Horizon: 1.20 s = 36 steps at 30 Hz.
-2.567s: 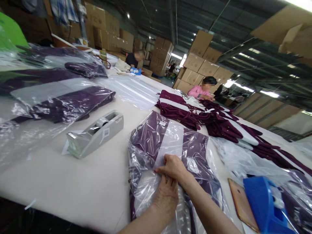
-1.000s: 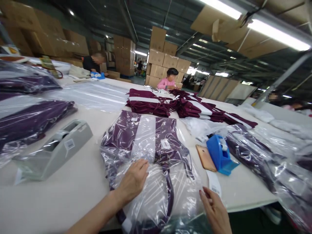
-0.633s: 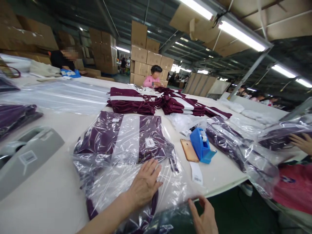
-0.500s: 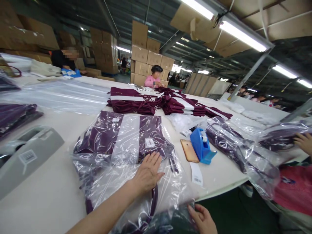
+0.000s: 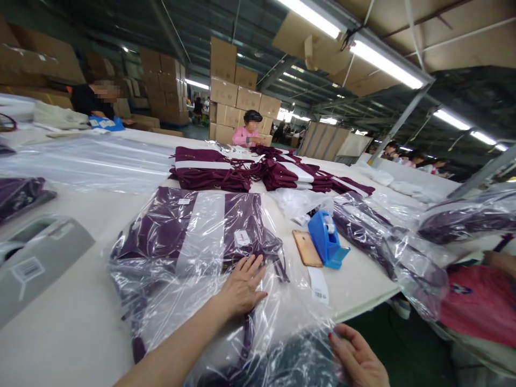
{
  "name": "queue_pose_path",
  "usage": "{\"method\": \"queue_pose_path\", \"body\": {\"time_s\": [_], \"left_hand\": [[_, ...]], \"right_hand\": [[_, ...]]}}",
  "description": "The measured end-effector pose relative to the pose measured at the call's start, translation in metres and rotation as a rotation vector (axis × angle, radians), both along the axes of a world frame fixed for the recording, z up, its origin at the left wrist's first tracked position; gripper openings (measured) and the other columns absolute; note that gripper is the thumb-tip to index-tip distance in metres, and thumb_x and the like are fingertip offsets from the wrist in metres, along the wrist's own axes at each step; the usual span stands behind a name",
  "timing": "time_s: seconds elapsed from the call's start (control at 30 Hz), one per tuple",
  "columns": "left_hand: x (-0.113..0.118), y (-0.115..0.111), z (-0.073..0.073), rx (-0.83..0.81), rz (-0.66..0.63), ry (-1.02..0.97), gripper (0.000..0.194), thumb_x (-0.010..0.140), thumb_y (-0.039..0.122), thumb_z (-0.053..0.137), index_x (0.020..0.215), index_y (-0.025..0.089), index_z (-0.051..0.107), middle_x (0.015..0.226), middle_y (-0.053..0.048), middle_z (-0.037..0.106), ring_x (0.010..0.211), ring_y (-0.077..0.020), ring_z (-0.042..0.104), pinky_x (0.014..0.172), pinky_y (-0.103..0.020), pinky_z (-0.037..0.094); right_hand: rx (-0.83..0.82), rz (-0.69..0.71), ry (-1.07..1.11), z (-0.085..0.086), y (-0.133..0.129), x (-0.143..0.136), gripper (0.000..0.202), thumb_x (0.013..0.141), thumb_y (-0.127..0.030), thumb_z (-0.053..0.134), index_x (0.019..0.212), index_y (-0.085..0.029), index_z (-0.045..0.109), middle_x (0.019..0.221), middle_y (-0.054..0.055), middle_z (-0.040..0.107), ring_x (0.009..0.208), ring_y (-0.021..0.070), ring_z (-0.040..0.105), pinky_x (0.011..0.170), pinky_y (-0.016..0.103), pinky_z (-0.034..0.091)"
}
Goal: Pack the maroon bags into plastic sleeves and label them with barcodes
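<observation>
A clear plastic bag [image 5: 282,317] covers a purple item with a pale middle band [image 5: 203,226] on the white table before me. My left hand [image 5: 243,285] lies flat on the bag, fingers spread, near the item's lower edge. At the table's front edge my right hand [image 5: 357,352] pinches the bag's corner between thumb and fingers. Under the plastic, a dark purple strap runs down from the item. A white tag [image 5: 242,238] shows on the item's right part.
A blue tape dispenser [image 5: 327,242], a phone [image 5: 307,248] and a white label [image 5: 318,285] lie to the right. Purple stacks [image 5: 213,169] stand behind. A grey holder [image 5: 44,258] is at left. A person in red [image 5: 479,301] is close on the right.
My right hand has moved right with the bag's corner, drawing the plastic outward. My left hand stays flat on the bag. The neighbouring person's hand has moved down off the wrapped item at right.
</observation>
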State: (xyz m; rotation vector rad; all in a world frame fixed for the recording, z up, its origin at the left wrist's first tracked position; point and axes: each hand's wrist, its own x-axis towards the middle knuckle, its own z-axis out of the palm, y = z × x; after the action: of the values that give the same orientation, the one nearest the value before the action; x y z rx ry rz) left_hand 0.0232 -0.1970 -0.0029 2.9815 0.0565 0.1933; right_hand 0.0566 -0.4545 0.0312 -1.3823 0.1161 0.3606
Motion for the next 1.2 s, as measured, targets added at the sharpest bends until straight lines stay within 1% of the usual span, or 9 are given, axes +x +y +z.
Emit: {"method": "queue_pose_path", "body": {"time_s": [0.2,0.37,0.5,0.63,0.77,0.93,1.07,1.13,1.2], "left_hand": [[0.0,0.003,-0.006,0.026,-0.011,-0.042,0.051,0.09,0.04,0.051,0.135,0.017,0.045,0.149,-0.016,0.029,0.138,-0.0301,0.027,0.111,-0.048,0.027],[-0.007,-0.006,-0.006,0.035,-0.026,-0.248,0.044,0.088,0.035,0.052,0.125,0.012,0.053,0.139,-0.019,0.046,0.131,-0.0328,0.039,0.105,-0.051,0.036],[-0.031,-0.043,0.021,-0.239,-0.181,-0.342,0.029,0.09,0.032,0.048,0.11,0.013,0.059,0.115,-0.014,0.061,0.111,-0.026,0.054,0.093,-0.043,0.046],[-0.052,-0.095,0.043,-0.432,-0.273,-0.168,0.036,0.071,0.044,0.073,0.091,0.017,0.058,0.095,-0.006,0.06,0.088,-0.023,0.056,0.079,-0.041,0.05],[-0.056,-0.128,0.029,-0.251,-0.285,-0.19,0.059,0.052,0.051,0.084,0.089,0.014,0.056,0.088,-0.007,0.061,0.077,-0.0254,0.057,0.066,-0.042,0.051],[-0.055,-0.14,0.006,-0.17,-0.257,-0.494,0.074,0.045,0.053,0.085,0.097,0.011,0.053,0.084,-0.007,0.062,0.068,-0.0229,0.057,0.059,-0.038,0.05],[-0.055,-0.147,0.008,-0.139,-0.253,-0.672,0.052,0.068,0.049,0.068,0.099,0.01,0.05,0.079,-0.007,0.061,0.063,-0.0219,0.055,0.054,-0.036,0.045],[-0.054,-0.15,0.012,-0.104,-0.261,-0.712,0.029,0.084,0.034,0.048,0.099,0.009,0.05,0.075,-0.007,0.059,0.06,-0.0205,0.054,0.052,-0.034,0.042],[-0.052,-0.153,0.016,-0.066,-0.279,-0.751,0.024,0.089,0.018,0.03,0.097,0.009,0.05,0.068,-0.005,0.056,0.055,-0.0182,0.051,0.049,-0.032,0.038]], "right_hand": [[0.04,0.036,-0.071,-0.01,-0.015,-0.006,0.042,0.057,-0.045,0.085,0.087,-0.02,0.068,0.068,0.001,0.066,0.057,0.0134,0.056,0.055,0.022,0.046],[0.137,0.063,-0.122,-0.01,-0.024,-0.02,0.044,0.054,-0.038,0.085,0.091,-0.02,0.07,0.081,0.006,0.067,0.07,0.0182,0.059,0.065,0.028,0.047],[0.164,0.094,-0.134,-0.006,-0.022,-0.026,0.042,0.053,-0.036,0.084,0.09,-0.02,0.069,0.08,0.005,0.066,0.073,0.0183,0.058,0.067,0.027,0.046],[0.137,0.048,-0.141,-0.003,-0.016,-0.029,0.032,0.056,-0.033,0.084,0.081,-0.02,0.069,0.073,0.002,0.062,0.068,0.015,0.054,0.064,0.024,0.044],[0.128,0.013,-0.15,-0.002,-0.014,-0.033,0.029,0.054,-0.032,0.086,0.073,-0.021,0.067,0.07,0.0,0.059,0.066,0.013,0.051,0.062,0.022,0.042],[0.127,-0.003,-0.224,0.001,-0.019,-0.039,0.025,0.056,-0.031,0.086,0.062,-0.021,0.064,0.067,-0.001,0.055,0.066,0.0132,0.049,0.062,0.022,0.041],[0.101,0.006,-0.273,0.001,-0.025,-0.044,0.025,0.058,-0.034,0.085,0.061,-0.021,0.063,0.065,-0.001,0.055,0.063,0.0131,0.048,0.059,0.022,0.04],[0.07,0.005,-0.318,0.0,-0.028,-0.047,0.026,0.059,-0.036,0.085,0.061,-0.021,0.063,0.064,-0.001,0.055,0.062,0.0131,0.048,0.059,0.023,0.039],[0.026,0.013,-0.375,-0.001,-0.031,-0.049,0.027,0.061,-0.038,0.083,0.061,-0.02,0.063,0.064,-0.001,0.054,0.061,0.0132,0.047,0.057,0.023,0.039]]}}
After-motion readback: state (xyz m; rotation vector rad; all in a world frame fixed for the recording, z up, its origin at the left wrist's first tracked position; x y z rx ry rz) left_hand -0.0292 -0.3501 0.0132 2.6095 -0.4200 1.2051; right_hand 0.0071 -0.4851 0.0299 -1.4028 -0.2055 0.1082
